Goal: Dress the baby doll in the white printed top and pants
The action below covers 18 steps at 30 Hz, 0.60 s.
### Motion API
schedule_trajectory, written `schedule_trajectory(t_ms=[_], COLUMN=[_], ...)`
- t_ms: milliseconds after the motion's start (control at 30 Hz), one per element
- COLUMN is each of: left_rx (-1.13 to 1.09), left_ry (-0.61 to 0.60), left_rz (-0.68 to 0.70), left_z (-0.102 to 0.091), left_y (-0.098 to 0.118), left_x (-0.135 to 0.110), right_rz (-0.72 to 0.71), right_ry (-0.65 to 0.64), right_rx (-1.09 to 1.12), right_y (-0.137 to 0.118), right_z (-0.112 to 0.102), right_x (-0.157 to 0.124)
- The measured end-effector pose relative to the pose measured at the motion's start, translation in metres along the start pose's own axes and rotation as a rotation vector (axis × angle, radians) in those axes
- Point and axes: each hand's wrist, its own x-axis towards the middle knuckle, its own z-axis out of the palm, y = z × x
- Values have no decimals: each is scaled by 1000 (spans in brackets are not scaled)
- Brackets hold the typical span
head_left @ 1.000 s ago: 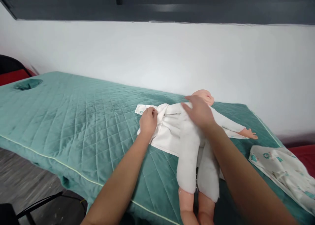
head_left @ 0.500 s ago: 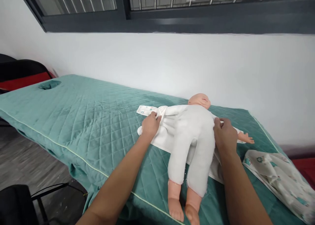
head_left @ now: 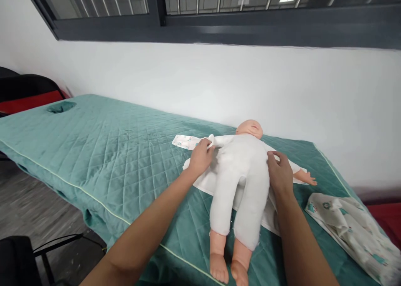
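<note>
A baby doll point(head_left: 239, 173) with a white cloth body lies on its back, head toward the wall and feet toward me. Under it is spread a white baby shirt point(head_left: 203, 181), whose patterned sleeve end point(head_left: 185, 142) sticks out to the left. My left hand point(head_left: 202, 155) pinches the shirt's cloth beside the doll's arm on the left. At the doll's other side, my right hand point(head_left: 279, 171) has its fingers closed on the shirt's edge near the waist. The doll's bare hand point(head_left: 307, 177) shows past the sleeve on the right.
A green quilted cover point(head_left: 125, 160) drapes the bed, which has a face hole point(head_left: 62, 107) at its far left. Folded patterned cloth point(head_left: 354, 231) lies at the right. Behind are a white wall point(head_left: 188, 81) and a barred window; a black chair point(head_left: 19, 256) stands at lower left.
My left hand has moved right, toward the doll, drawing the shirt's left side inward and up. My right hand stays by the doll's side. The view has shifted slightly.
</note>
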Motion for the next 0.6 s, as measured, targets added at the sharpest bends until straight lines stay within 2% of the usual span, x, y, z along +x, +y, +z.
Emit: schedule_trajectory(t_ms=[200,367,600], left_rx=[-73,-43,-33], left_ry=[-57,-84,-77], left_rz=[-24,-12,69], left_z=[11,9,4], left_y=[27,40,57], left_x=[23,41,48], right_rz=[6,-55,-113], right_ry=[-101,-231,-570], right_rx=[222,309,304], right_y=[8,8,0], right_z=[8,22,34], right_x=[0,-7,-27])
